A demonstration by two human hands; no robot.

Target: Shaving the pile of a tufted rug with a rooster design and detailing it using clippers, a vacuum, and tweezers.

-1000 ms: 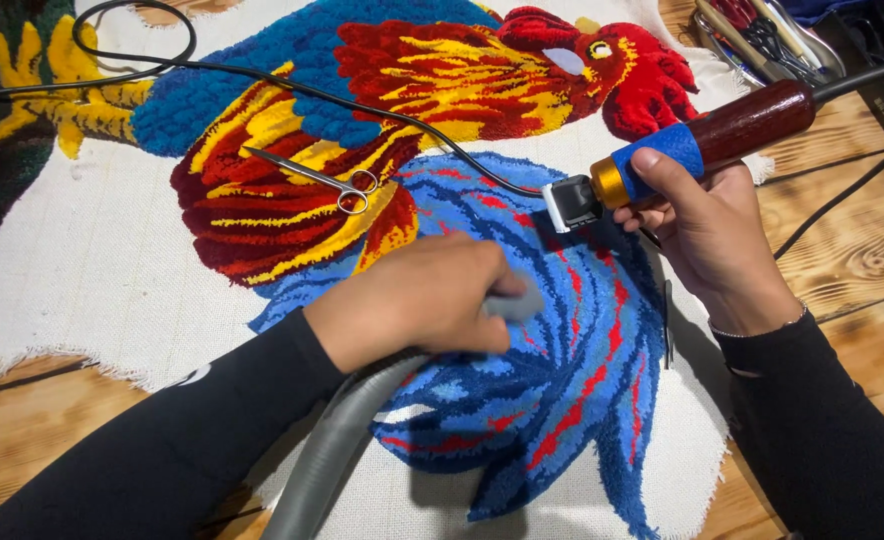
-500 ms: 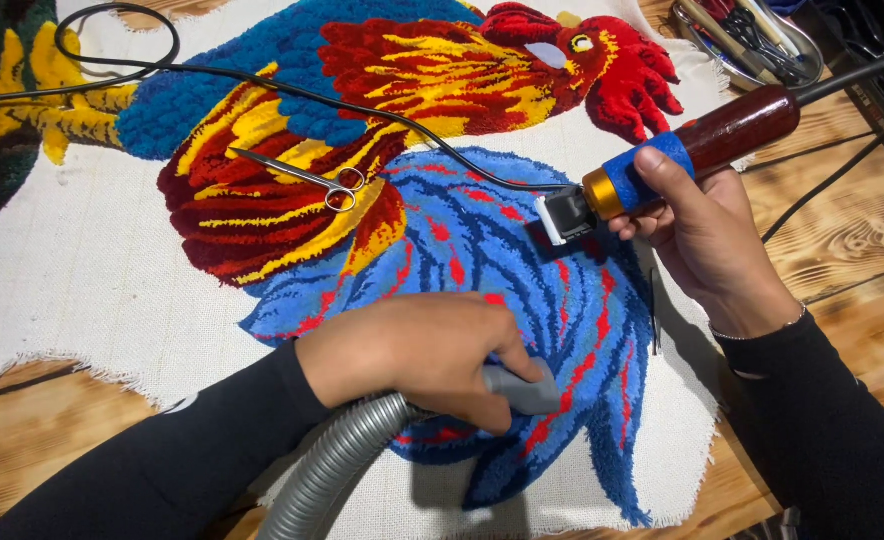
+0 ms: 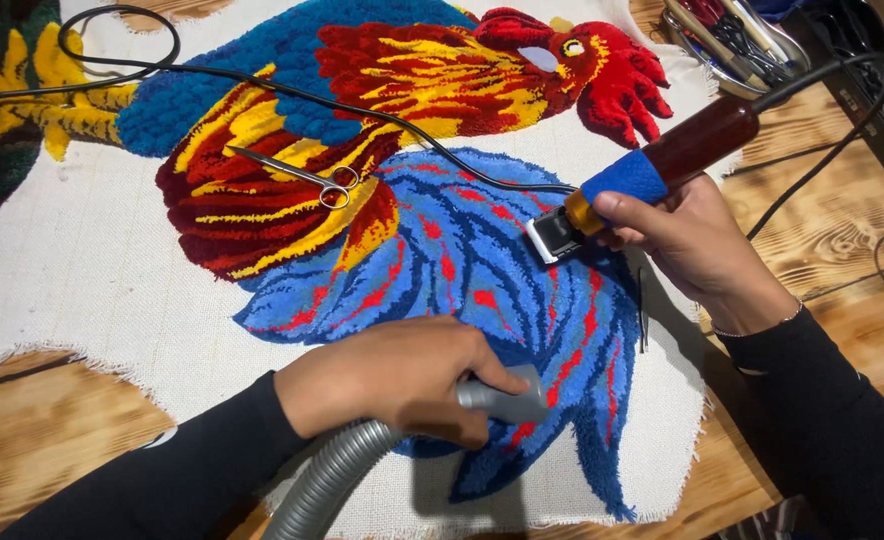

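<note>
Head view looks down on a tufted rooster rug [image 3: 412, 230] lying flat on a wooden table [image 3: 842, 290], its white backing cloth spread wide around the bird. On the blue tail feathers in the lower middle, the left hand [image 3: 392, 380] is wrapped around the grey nozzle of a vacuum hose [image 3: 337, 480], nozzle tip pressed onto the pile and the ribbed hose trailing down toward the bottom edge. Just above and to the right, the right hand [image 3: 687, 245] grips an electric trimmer [image 3: 642, 180] by its blue-wrapped, dark red handle, the white cutting head tilted down onto the blue feathers. A black cord [image 3: 292, 90] runs from the trimmer head leftward across the rooster's body and loops near the top left corner. A pair of steel scissors [image 3: 297, 175] lies on the red and yellow wing, well apart from both hands. At the top right, a tray of metal tools [image 3: 732, 45] sits near the rooster's red comb.
</note>
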